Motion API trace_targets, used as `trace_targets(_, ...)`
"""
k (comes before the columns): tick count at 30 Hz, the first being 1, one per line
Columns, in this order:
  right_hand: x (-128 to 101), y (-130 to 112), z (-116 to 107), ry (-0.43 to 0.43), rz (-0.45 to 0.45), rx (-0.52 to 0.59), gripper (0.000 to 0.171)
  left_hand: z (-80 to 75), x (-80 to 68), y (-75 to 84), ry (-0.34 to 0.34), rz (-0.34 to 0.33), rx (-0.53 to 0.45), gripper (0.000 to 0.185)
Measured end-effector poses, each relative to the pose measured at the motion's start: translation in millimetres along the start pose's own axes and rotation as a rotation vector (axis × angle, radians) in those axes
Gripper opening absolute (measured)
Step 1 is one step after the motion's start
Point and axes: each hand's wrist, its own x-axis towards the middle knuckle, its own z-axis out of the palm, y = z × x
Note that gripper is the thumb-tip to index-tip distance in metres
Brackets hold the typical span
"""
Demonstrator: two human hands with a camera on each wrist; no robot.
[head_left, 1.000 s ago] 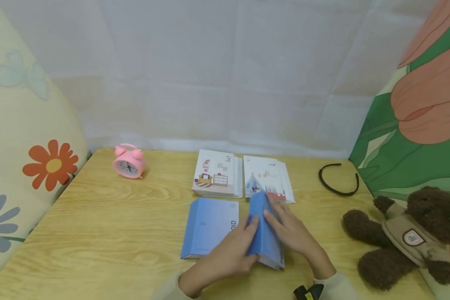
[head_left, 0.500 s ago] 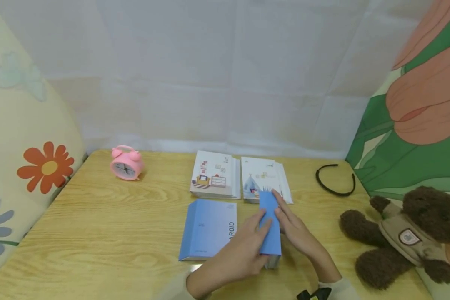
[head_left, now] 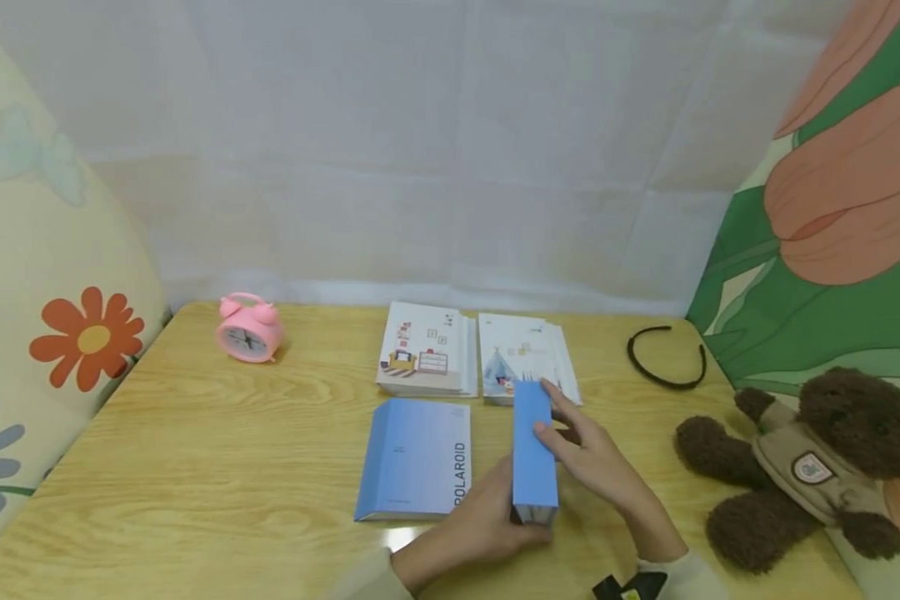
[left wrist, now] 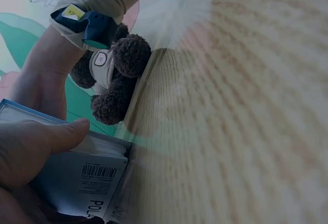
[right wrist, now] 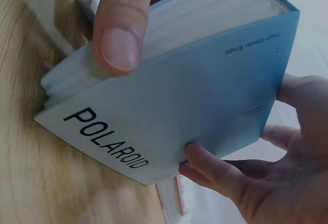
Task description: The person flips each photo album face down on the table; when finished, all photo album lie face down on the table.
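A thick blue photo album stands on edge with its spine up, in front of the white books. My left hand grips its near end from the left, the thumb lying across the page ends in the left wrist view. On the other side my right hand holds it, thumb on the spine and fingers against the cover. The right wrist view shows that cover, lettered POLAROID, with right-hand fingertips on it. A matching blue album lies flat to the left, its front corner close to my left hand.
Behind the albums lie two stacks of white illustrated books, a left stack and a right stack. A pink alarm clock stands back left. At right are a black headband and a brown teddy bear by the table edge.
The album has turned from a lean to upright, spine on top. My left fingers have slid off the spine, down to its left side and near end. The right hand stays on it.
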Motion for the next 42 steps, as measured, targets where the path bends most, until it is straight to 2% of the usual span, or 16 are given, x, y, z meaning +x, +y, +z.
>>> trace_targets(3, -1.6, 3.1, -3.7, -0.005, 0.011, 0.062, 0.063, -3.0, -0.7, 2.8, 0.002, -0.068, 0.068, 0.11)
trace_targets(6, -6.2, 8.2, -10.8, -0.006, 0.024, 0.123, 0.063, -6.9, -0.9, 5.6, -0.007, -0.139, 0.182, 0.11)
trace_targets(8, -9.6, 11.7, -16.0, -0.006, 0.035, 0.139, 0.063, -8.5, 0.3, 6.0, -0.005, -0.152, 0.251, 0.107)
trace_targets(11, -12.9, 15.9, -21.4, 0.02, 0.053, 0.119, 0.061, -9.2, 1.6, 5.7, 0.001, -0.133, 0.336, 0.1)
trace_targets(14, -13.8, 19.3, -23.8, 0.083, 0.074, 0.032, 0.058, -5.6, 3.4, 4.9, 0.011, -0.1, 0.439, 0.096)
trace_targets(18, -14.4, 26.2, -23.1, 0.161, 0.1, -0.194, 0.056, 1.6, 7.6, 5.4, 0.011, -0.084, 0.587, 0.092)
trace_targets(21, -15.0, 31.9, -20.2, 0.175, 0.097, -0.35, 0.053, 4.1, 10.8, 6.3, -0.014, -0.096, 0.676, 0.088)
trace_targets(23, -14.8, 34.9, -18.5, 0.171, 0.097, -0.394, 0.052, 4.5, 12.3, 6.8, -0.032, -0.103, 0.709, 0.086)
trace_targets(28, -13.2, 35.7, -17.0, 0.195, 0.067, -0.494, 0.051, 1.6, 10.6, 8.2, -0.04, -0.108, 0.721, 0.086)
trace_targets(32, -8.7, 27.3, -9.0, 0.268, -0.068, -0.587, 0.052, -12.0, 0.0, 11.1, -0.041, -0.145, 0.661, 0.104)
trace_targets(35, 1.6, 16.6, 6.1, 0.312, -0.166, -0.604, 0.053, -34.0, -11.0, 12.0, -0.019, -0.165, 0.609, 0.118)
trace_targets(37, 13.0, 9.0, 20.3, 0.321, -0.22, -0.625, 0.049, -53.6, -20.6, 9.4, 0.029, -0.169, 0.587, 0.121)
trace_targets(39, 23.6, 1.3, 35.8, 0.291, -0.241, -0.639, 0.048, -73.5, -32.3, 3.0, 0.093, -0.182, 0.563, 0.124)
trace_targets(42, 36.3, -6.5, 57.3, 0.213, -0.273, -0.655, 0.049, -98.2, -51.7, -8.2, 0.176, -0.248, 0.509, 0.129)
